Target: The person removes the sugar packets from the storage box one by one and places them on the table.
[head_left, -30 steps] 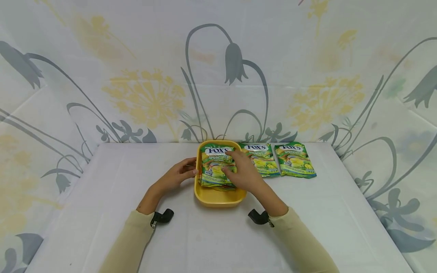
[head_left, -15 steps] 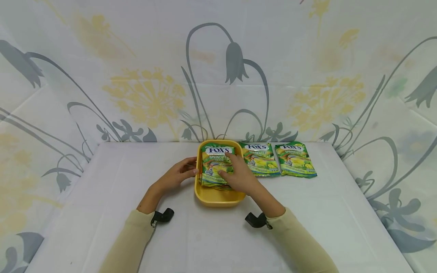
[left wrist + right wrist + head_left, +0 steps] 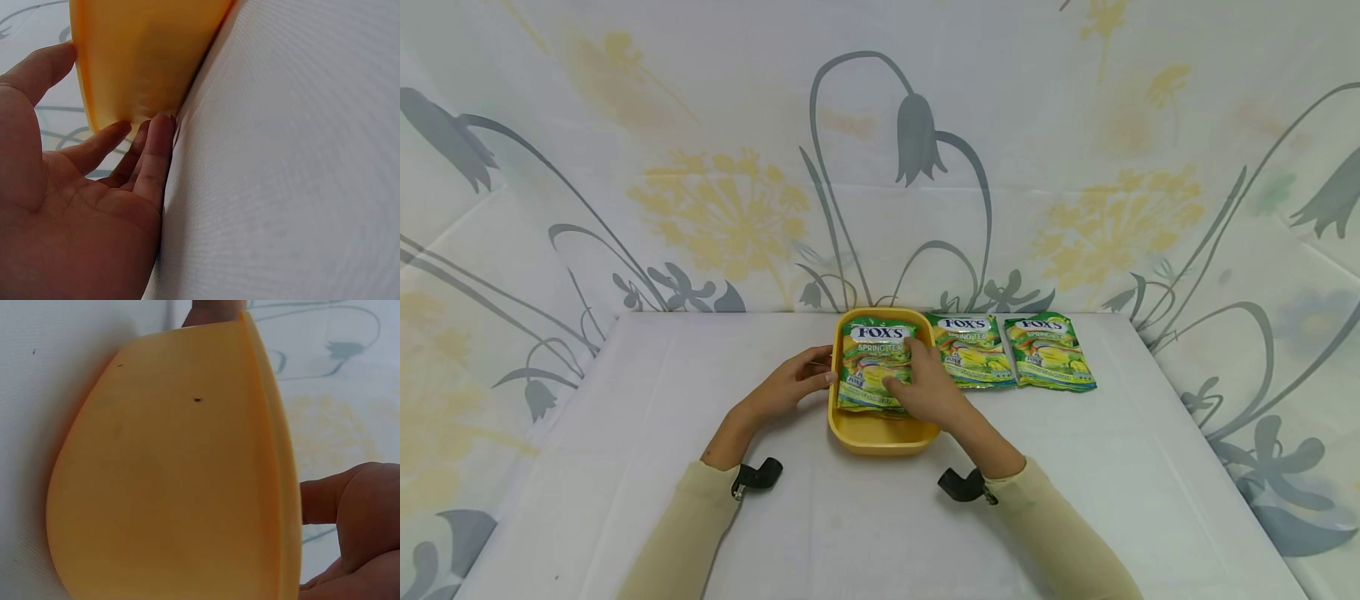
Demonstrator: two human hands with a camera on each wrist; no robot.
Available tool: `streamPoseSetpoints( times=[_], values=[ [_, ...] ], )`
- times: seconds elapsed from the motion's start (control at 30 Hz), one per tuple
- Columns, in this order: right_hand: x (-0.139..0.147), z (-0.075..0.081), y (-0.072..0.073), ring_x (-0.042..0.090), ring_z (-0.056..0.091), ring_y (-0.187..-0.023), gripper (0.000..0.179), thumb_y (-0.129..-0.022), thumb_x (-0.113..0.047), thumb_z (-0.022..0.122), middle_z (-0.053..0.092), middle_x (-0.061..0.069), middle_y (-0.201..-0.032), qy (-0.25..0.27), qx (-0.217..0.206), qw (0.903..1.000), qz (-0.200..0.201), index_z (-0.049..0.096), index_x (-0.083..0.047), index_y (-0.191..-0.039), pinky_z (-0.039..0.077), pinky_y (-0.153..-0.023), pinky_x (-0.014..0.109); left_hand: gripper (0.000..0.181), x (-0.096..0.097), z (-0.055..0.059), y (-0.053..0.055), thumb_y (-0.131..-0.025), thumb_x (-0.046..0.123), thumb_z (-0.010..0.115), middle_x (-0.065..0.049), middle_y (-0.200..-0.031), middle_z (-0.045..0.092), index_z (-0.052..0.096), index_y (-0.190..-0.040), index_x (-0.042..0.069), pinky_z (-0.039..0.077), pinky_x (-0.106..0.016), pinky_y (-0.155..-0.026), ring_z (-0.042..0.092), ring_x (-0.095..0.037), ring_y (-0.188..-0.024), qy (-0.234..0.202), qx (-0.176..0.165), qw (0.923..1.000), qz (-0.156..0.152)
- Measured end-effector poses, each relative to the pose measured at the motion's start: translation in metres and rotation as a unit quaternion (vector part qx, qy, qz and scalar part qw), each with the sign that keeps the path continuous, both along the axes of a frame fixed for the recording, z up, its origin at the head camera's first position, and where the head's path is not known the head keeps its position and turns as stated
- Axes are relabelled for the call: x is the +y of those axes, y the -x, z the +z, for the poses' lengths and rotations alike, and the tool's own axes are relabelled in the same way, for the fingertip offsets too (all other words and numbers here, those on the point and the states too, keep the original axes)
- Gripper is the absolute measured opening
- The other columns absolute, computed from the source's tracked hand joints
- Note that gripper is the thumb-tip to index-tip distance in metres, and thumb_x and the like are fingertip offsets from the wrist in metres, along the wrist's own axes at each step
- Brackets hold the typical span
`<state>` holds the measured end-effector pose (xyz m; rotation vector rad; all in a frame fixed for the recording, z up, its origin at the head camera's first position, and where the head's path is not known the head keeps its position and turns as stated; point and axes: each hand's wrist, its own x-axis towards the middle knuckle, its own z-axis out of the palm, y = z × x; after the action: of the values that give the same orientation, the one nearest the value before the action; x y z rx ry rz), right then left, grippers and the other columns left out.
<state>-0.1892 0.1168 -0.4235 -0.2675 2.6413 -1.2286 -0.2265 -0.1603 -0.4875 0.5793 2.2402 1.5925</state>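
Left hand [image 3: 790,382]: fingers loose and apart, touching the side of the yellow tub [image 3: 883,433].
Right hand [image 3: 936,387]: thumb and finger spread wide on the green bag [image 3: 872,362].
Green bag: in the tub, toward the back, words up.
Middle bag [image 3: 973,358]: on the white desk [image 3: 827,533], just beside the tub.
End bag [image 3: 1048,354]: next to it, on the right.
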Motion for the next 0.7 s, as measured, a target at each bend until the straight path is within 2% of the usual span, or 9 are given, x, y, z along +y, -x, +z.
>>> streamPoseSetpoints(
  times=[0.13,0.3,0.4,0.53,0.6,0.7],
  values=[
    [-0.0004,-0.0024,0.0004,0.049,0.041,-0.145,0.081,-0.104,-0.022,0.067,0.024,0.037,-0.161,0.01,0.006,0.9999,-0.01,0.02,0.007,-0.164,0.036,-0.121,0.062,0.065,-0.0003,-0.0007,0.0002,-0.108,0.026,0.063,-0.02,-0.154,0.052,0.037,-0.163,0.002,0.043,-0.055,-0.118,0.052,-0.038,-0.141,-0.003,0.0,1.0,0.0],
    [0.0009,-0.0038,0.0026,0.05,0.029,-0.154,0.088,-0.104,-0.022,0.067,0.016,0.036,-0.167,0.04,-0.001,0.999,-0.019,0.011,0.006,-0.166,0.03,-0.124,0.063,0.065,-0.0001,-0.0005,-0.0001,-0.108,0.025,0.064,-0.02,-0.154,0.052,0.037,-0.163,0.002,0.043,-0.055,-0.119,0.052,-0.038,-0.142,-0.005,0.0,1.0,0.002],
    [0.0025,-0.005,0.0048,0.045,0.035,-0.152,0.084,-0.105,-0.021,0.066,0.028,0.031,-0.165,0.065,-0.015,0.9976,-0.02,0.014,0.004,-0.166,0.033,-0.123,0.061,0.065,0.0002,0.0004,-0.0005,-0.108,0.026,0.064,-0.019,-0.154,0.052,0.038,-0.163,0.003,0.043,-0.054,-0.119,0.052,-0.037,-0.142,-0.004,0.0,1.0,0.003],
    [0.0042,-0.0067,0.0078,0.035,0.054,-0.135,0.063,-0.108,-0.022,0.063,0.053,0.022,-0.149,0.107,-0.045,0.9928,-0.03,0.033,0.0,-0.159,0.045,-0.115,0.054,0.065,-0.0006,0.0002,-0.001,-0.108,0.027,0.064,-0.019,-0.154,0.052,0.037,-0.163,0.002,0.043,-0.054,-0.119,0.052,-0.037,-0.141,-0.004,0.001,1.0,0.004],
    [0.0049,-0.0071,0.0087,0.031,0.059,-0.125,0.054,-0.109,-0.024,0.06,0.059,0.019,-0.141,0.124,-0.058,0.9899,-0.035,0.041,-0.001,-0.154,0.049,-0.109,0.051,0.066,-0.001,0.0,-0.001,-0.108,0.027,0.064,-0.02,-0.154,0.052,0.037,-0.163,0.002,0.043,-0.054,-0.119,0.052,-0.037,-0.141,-0.003,0.002,1.0,0.003],
    [0.0053,-0.0075,0.0095,0.027,0.063,-0.118,0.047,-0.111,-0.023,0.057,0.064,0.017,-0.135,0.144,-0.065,0.9869,-0.033,0.046,-0.001,-0.152,0.052,-0.106,0.048,0.065,-0.0012,0.0001,-0.0005,-0.108,0.026,0.064,-0.02,-0.154,0.052,0.037,-0.163,0.002,0.043,-0.053,-0.118,0.053,-0.037,-0.141,-0.005,0.003,1.0,0.001]
  ],
)
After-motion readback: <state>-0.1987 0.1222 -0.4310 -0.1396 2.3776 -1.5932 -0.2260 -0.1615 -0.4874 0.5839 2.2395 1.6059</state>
